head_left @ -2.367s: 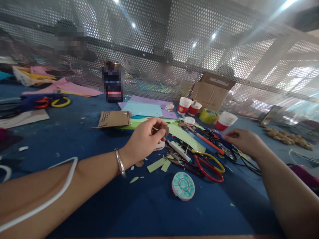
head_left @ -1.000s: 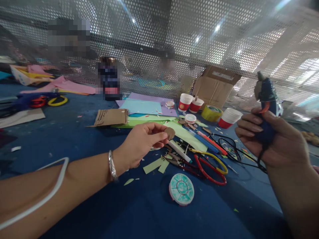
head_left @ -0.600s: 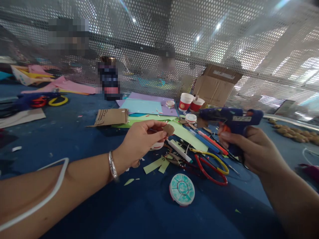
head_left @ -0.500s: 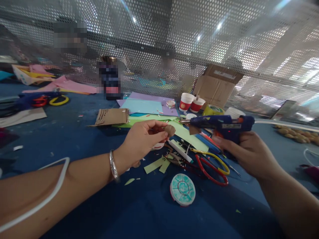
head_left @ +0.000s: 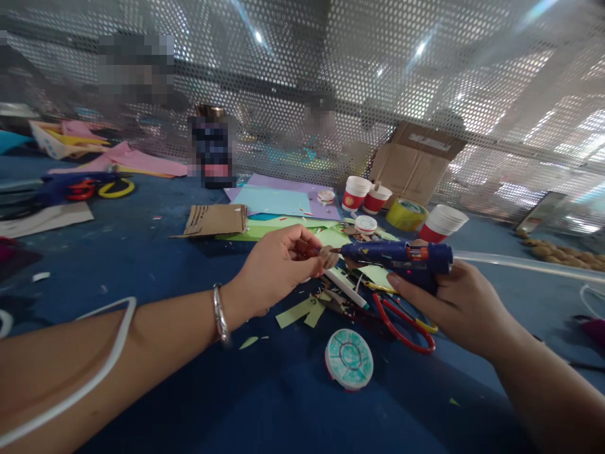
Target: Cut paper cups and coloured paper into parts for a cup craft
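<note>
My left hand (head_left: 278, 268), with a silver bangle at the wrist, pinches a small brown piece (head_left: 329, 255) between thumb and fingertips. My right hand (head_left: 466, 302) is wrapped round a blue glue gun (head_left: 397, 255), whose nozzle points left and meets the brown piece, or nearly so. Below the hands lie a white marker (head_left: 347, 289), green paper strips (head_left: 295, 311) and red-handled scissors (head_left: 401, 328). A round disc with a teal pattern (head_left: 350, 358) rests nearer to me on the blue table.
Corrugated cardboard (head_left: 216, 220) and coloured paper (head_left: 271, 199) lie behind my left hand. Paper cups (head_left: 355, 192), yellow tape (head_left: 405, 214) and a cardboard box (head_left: 409, 167) stand farther back. A white cord (head_left: 111, 359) crosses my left forearm. A perforated metal screen (head_left: 283, 75) stands behind.
The glue gun in my right hand has moved left and down, bringing its nozzle to the brown piece. My left hand still pinches the piece. The view has shifted slightly.
</note>
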Action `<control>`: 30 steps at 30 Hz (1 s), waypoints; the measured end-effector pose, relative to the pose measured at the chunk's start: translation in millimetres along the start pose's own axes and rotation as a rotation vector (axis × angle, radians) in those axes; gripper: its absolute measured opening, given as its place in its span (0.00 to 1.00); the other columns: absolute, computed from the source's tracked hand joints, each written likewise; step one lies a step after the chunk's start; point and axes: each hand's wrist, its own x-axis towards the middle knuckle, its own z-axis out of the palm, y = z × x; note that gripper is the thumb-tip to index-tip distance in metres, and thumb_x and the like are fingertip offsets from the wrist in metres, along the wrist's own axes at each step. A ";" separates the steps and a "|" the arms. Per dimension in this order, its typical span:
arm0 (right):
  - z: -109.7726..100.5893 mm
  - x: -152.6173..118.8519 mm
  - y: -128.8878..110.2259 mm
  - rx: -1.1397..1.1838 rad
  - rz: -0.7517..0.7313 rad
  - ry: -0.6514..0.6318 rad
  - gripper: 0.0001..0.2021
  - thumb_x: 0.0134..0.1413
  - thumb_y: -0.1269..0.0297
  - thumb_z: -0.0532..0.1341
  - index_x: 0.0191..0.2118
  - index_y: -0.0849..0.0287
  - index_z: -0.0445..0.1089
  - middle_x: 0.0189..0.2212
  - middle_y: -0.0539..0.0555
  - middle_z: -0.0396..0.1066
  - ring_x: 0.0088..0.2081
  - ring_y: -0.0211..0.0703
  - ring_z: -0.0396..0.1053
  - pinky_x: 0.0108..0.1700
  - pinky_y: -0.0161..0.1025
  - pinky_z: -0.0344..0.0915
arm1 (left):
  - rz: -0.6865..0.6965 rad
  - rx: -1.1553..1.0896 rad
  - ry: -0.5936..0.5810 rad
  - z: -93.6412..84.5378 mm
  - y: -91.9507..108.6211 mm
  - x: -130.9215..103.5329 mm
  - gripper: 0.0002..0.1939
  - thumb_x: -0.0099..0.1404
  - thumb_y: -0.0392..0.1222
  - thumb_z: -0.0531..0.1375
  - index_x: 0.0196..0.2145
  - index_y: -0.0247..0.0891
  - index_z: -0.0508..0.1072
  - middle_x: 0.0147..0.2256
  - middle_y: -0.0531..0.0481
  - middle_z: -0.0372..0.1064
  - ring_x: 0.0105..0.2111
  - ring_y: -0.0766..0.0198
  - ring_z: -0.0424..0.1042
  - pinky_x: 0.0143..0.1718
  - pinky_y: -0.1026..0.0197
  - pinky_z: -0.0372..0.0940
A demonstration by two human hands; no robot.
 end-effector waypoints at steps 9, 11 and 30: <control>-1.1 0.8 -3.5 -0.041 -0.149 -0.025 0.18 0.62 0.55 0.59 0.22 0.54 0.61 0.10 0.44 0.53 0.16 0.39 0.57 0.22 0.38 0.58 | 0.010 0.068 0.010 -0.2 1.1 -2.4 0.16 0.51 0.45 0.72 0.32 0.37 0.71 0.31 0.49 0.77 0.31 0.62 0.76 0.32 0.61 0.71; -1.2 1.3 -4.2 -0.037 -0.158 -0.037 0.16 0.62 0.57 0.59 0.23 0.54 0.62 0.11 0.44 0.55 0.16 0.39 0.57 0.23 0.39 0.58 | 0.021 0.080 0.006 -0.2 -0.1 -2.6 0.16 0.52 0.46 0.72 0.32 0.37 0.72 0.31 0.48 0.76 0.31 0.62 0.76 0.32 0.60 0.71; -4.1 2.4 -4.3 -0.128 -0.196 -0.075 0.15 0.63 0.59 0.57 0.24 0.55 0.62 0.14 0.46 0.57 0.17 0.39 0.58 0.25 0.39 0.57 | -0.004 0.071 0.015 0.1 2.1 -2.5 0.18 0.52 0.48 0.72 0.32 0.36 0.71 0.29 0.49 0.75 0.29 0.64 0.74 0.30 0.62 0.69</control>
